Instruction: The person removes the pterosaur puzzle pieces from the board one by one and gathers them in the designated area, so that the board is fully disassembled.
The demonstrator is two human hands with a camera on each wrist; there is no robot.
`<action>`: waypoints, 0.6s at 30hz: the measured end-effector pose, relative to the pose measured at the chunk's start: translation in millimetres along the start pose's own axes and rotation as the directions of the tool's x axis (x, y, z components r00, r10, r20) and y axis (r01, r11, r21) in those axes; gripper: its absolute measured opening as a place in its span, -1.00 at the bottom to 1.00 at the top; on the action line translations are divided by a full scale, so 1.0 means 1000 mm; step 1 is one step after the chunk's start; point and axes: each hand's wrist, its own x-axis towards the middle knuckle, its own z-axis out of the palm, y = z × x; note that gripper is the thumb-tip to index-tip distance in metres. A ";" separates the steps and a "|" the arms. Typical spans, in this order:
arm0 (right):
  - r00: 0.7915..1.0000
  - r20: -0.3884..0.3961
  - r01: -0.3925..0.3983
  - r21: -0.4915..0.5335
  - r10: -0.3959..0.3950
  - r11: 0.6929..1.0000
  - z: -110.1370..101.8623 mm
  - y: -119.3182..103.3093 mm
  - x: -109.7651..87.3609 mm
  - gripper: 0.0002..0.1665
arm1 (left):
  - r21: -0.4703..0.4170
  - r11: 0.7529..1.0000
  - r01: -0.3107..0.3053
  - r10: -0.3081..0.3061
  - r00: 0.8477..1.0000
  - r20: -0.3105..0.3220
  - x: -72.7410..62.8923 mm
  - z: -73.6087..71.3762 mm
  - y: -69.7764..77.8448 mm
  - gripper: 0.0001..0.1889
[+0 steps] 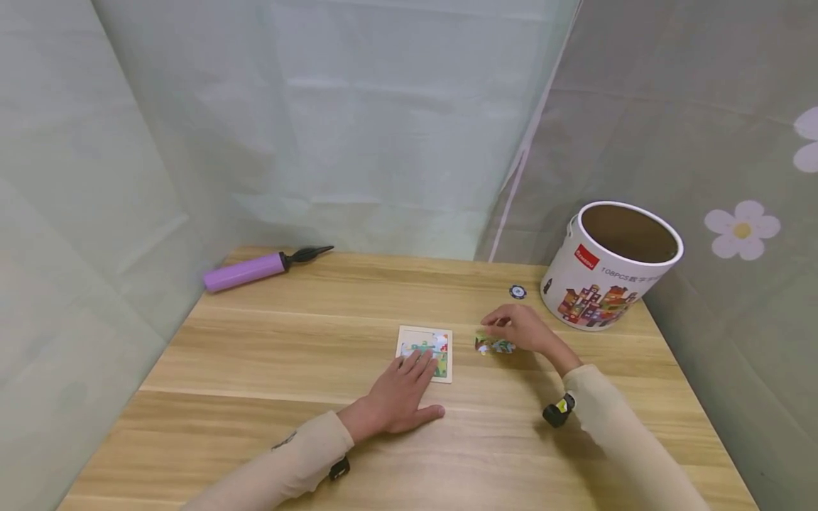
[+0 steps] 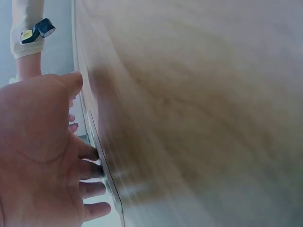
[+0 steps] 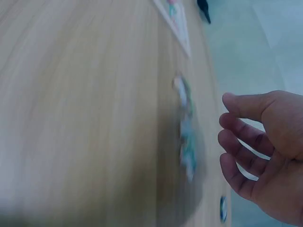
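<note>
A small jigsaw board (image 1: 449, 365) with a pale frame and a colourful picture lies mid-table. My left hand (image 1: 401, 396) rests on it, fingers straight and spread across the lower part of the picture, which they partly hide. To the right of the board lie loose puzzle pieces (image 1: 503, 347), green and blue, close together on the wood. Just above them hovers my right hand (image 1: 525, 328). In the right wrist view, this hand's fingers (image 3: 241, 156) are loosely bent with nothing between them and the thumb, and the pieces (image 3: 188, 146) look blurred.
A white bucket (image 1: 556, 277) with printed building blocks stands at the table's back right. Near it lies a small dark-blue and white round disc (image 1: 517, 292). At the back left is a purple hand pump (image 1: 246, 273) with a black nozzle. Hanging cloth (image 1: 396, 128) borders the table.
</note>
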 end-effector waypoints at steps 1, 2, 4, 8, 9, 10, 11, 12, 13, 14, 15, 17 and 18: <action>1.000 0.007 0.005 0.015 -0.005 1.000 0.001 -0.005 0.003 -0.82 | -0.002 1.000 -0.004 0.004 1.000 0.000 0.000 -0.001 0.000 -0.11; 1.000 0.015 0.011 0.031 -0.011 0.999 0.002 -0.010 0.006 -0.80 | -0.005 1.000 -0.007 0.007 1.000 -0.001 0.000 -0.002 0.001 -0.12; 0.999 0.031 0.031 0.042 -0.032 0.999 0.007 -0.019 0.012 -0.78 | -0.013 1.000 -0.010 0.010 1.000 -0.005 0.001 -0.004 0.001 -0.14; 0.997 0.049 0.057 0.023 -0.058 0.998 0.020 -0.032 0.024 -0.77 | -0.008 1.000 -0.015 0.015 1.000 -0.009 0.001 -0.003 0.001 -0.14; 0.997 0.052 0.061 0.012 -0.062 0.998 0.023 -0.033 0.027 -0.77 | -0.003 1.000 -0.014 0.014 1.000 -0.008 0.002 -0.003 0.001 -0.14; 0.997 0.054 0.061 0.007 -0.061 0.998 0.026 -0.034 0.029 -0.77 | 0.006 1.000 -0.012 0.012 1.000 -0.005 0.003 -0.003 0.001 -0.14; 0.997 0.056 0.060 0.003 -0.060 0.998 0.029 -0.035 0.031 -0.77 | 0.012 1.000 -0.011 0.011 1.000 -0.002 0.003 -0.002 0.000 -0.13; 0.997 0.058 0.058 0.005 -0.058 0.998 0.032 -0.036 0.033 -0.77 | 0.018 1.000 -0.010 0.010 1.000 0.000 0.004 -0.002 0.000 -0.13; 0.996 0.059 0.060 0.006 -0.060 0.998 0.035 -0.037 0.035 -0.77 | 0.021 1.000 -0.009 0.008 1.000 0.002 0.004 -0.004 0.000 -0.13; 0.996 0.060 0.063 0.008 -0.063 0.998 0.037 -0.037 0.036 -0.77 | 0.023 1.000 -0.010 0.010 1.000 0.002 0.004 -0.003 0.000 -0.13; 0.996 0.062 0.064 0.011 -0.065 0.998 0.039 -0.038 0.037 -0.78 | 0.025 1.000 -0.011 0.011 1.000 0.003 0.004 -0.003 0.000 -0.13; 0.995 0.064 0.071 0.020 -0.072 0.997 0.042 -0.040 0.039 -0.79 | 0.025 1.000 -0.019 0.019 1.000 -0.003 0.003 -0.004 0.000 -0.13; 0.995 0.067 0.079 0.021 -0.080 0.997 0.044 -0.041 0.041 -0.79 | 0.026 0.999 -0.021 0.022 1.000 -0.005 0.003 -0.004 0.000 -0.14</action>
